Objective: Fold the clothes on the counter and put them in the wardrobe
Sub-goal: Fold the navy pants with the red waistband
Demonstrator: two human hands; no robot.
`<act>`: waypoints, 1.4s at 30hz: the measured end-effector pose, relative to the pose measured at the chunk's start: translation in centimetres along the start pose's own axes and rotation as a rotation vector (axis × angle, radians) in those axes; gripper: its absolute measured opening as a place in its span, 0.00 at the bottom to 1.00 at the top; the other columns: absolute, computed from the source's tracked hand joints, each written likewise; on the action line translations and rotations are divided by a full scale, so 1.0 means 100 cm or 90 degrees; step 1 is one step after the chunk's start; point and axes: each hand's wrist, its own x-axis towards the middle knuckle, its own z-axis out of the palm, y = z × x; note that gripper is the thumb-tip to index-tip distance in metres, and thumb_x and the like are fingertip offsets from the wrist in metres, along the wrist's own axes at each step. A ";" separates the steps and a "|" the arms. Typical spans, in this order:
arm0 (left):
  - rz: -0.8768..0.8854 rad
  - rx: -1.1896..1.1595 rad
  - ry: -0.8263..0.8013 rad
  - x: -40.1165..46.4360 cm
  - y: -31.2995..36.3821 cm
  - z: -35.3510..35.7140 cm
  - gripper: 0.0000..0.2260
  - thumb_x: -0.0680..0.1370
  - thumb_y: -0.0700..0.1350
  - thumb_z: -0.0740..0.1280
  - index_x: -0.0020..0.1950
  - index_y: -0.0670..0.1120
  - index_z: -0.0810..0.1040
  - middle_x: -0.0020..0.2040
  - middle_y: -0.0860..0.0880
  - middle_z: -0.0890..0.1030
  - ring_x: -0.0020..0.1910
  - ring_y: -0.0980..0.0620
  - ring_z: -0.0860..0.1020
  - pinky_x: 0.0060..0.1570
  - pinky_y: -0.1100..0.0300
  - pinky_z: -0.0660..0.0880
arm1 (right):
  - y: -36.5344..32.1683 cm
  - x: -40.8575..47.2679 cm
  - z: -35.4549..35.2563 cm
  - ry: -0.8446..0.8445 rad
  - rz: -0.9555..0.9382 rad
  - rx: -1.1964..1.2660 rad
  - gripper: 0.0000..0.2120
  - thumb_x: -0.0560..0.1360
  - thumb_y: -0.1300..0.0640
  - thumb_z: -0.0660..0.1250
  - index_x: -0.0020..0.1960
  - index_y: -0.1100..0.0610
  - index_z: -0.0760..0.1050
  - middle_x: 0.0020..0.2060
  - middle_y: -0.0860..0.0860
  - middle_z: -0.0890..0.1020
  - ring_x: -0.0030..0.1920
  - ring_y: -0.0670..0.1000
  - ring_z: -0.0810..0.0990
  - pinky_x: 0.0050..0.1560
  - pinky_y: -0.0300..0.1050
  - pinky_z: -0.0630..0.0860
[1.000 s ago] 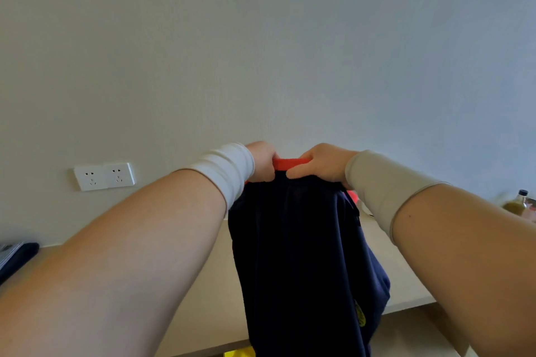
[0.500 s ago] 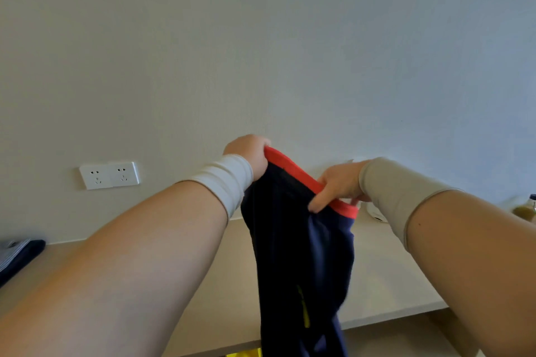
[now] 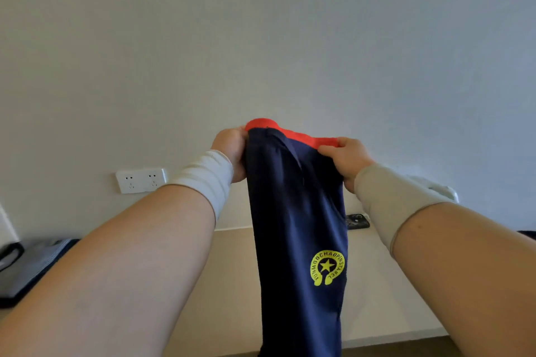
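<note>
Navy garment held up by its red waistband above the worktop.

The pale wall [image 3: 261, 38] fills most of the view, with the beige worktop [image 3: 232, 284] running along its foot. In front of them hangs the navy garment [image 3: 298, 226], long and narrow, dropping straight past the bottom edge of the picture; it has a red waistband [image 3: 293, 135] bunched at the top and a yellow round emblem [image 3: 327, 266] with a star and ringed lettering low on its right side. The left hand [image 3: 230, 151] grips the waistband's left end, fingers curled round the cloth; the right hand [image 3: 348, 158] pinches the right end, thumb on top. Both wrists wear pale bands. A folded dark cloth [image 3: 34, 264] lies at the worktop's left, a double wall socket [image 3: 141, 180] sits above, and a small dark phone-like item [image 3: 357, 221] lies near the wall.
</note>
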 end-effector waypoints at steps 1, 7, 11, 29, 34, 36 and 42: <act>-0.002 -0.009 0.005 -0.005 0.004 0.001 0.10 0.76 0.38 0.61 0.47 0.36 0.81 0.44 0.40 0.83 0.42 0.43 0.82 0.45 0.57 0.80 | -0.003 -0.002 0.006 -0.031 0.001 0.072 0.03 0.75 0.63 0.69 0.46 0.57 0.80 0.43 0.57 0.83 0.47 0.57 0.82 0.52 0.51 0.79; 0.123 -0.043 0.156 -0.007 0.032 -0.021 0.13 0.62 0.41 0.63 0.33 0.50 0.57 0.31 0.50 0.60 0.32 0.49 0.60 0.31 0.58 0.60 | -0.013 -0.018 0.029 -0.303 0.110 0.061 0.17 0.75 0.46 0.70 0.58 0.56 0.80 0.54 0.52 0.84 0.57 0.51 0.81 0.62 0.52 0.75; 0.108 -0.082 0.161 -0.021 0.033 -0.031 0.13 0.70 0.40 0.56 0.32 0.51 0.53 0.27 0.51 0.58 0.27 0.51 0.57 0.26 0.60 0.56 | -0.017 -0.027 0.042 -0.315 0.106 0.164 0.12 0.78 0.53 0.67 0.57 0.58 0.79 0.53 0.55 0.83 0.52 0.52 0.82 0.60 0.50 0.76; 0.031 0.268 0.132 -0.033 0.032 -0.078 0.06 0.65 0.42 0.56 0.30 0.46 0.71 0.31 0.49 0.73 0.36 0.47 0.70 0.39 0.57 0.69 | -0.028 -0.018 0.057 -0.144 0.018 0.185 0.08 0.77 0.54 0.68 0.46 0.59 0.81 0.48 0.59 0.84 0.48 0.57 0.84 0.54 0.54 0.80; -0.053 0.801 -0.018 -0.034 0.014 -0.059 0.19 0.68 0.44 0.65 0.58 0.49 0.79 0.48 0.47 0.79 0.49 0.48 0.76 0.44 0.58 0.73 | -0.032 -0.015 0.054 -0.137 0.003 0.107 0.12 0.73 0.49 0.72 0.46 0.58 0.83 0.45 0.57 0.86 0.48 0.57 0.85 0.55 0.57 0.80; -0.081 0.936 -0.041 -0.034 0.006 -0.055 0.15 0.74 0.43 0.66 0.61 0.49 0.79 0.45 0.50 0.78 0.43 0.50 0.74 0.41 0.60 0.70 | -0.035 -0.019 0.048 -0.145 0.003 0.106 0.10 0.74 0.52 0.72 0.47 0.60 0.82 0.45 0.57 0.86 0.49 0.57 0.85 0.55 0.56 0.80; -0.124 0.985 -0.134 -0.028 -0.008 -0.040 0.19 0.75 0.46 0.67 0.66 0.52 0.73 0.61 0.49 0.77 0.55 0.48 0.75 0.45 0.56 0.75 | -0.043 -0.031 0.027 -0.118 0.005 0.119 0.08 0.76 0.56 0.70 0.48 0.61 0.82 0.46 0.58 0.85 0.49 0.57 0.85 0.54 0.54 0.81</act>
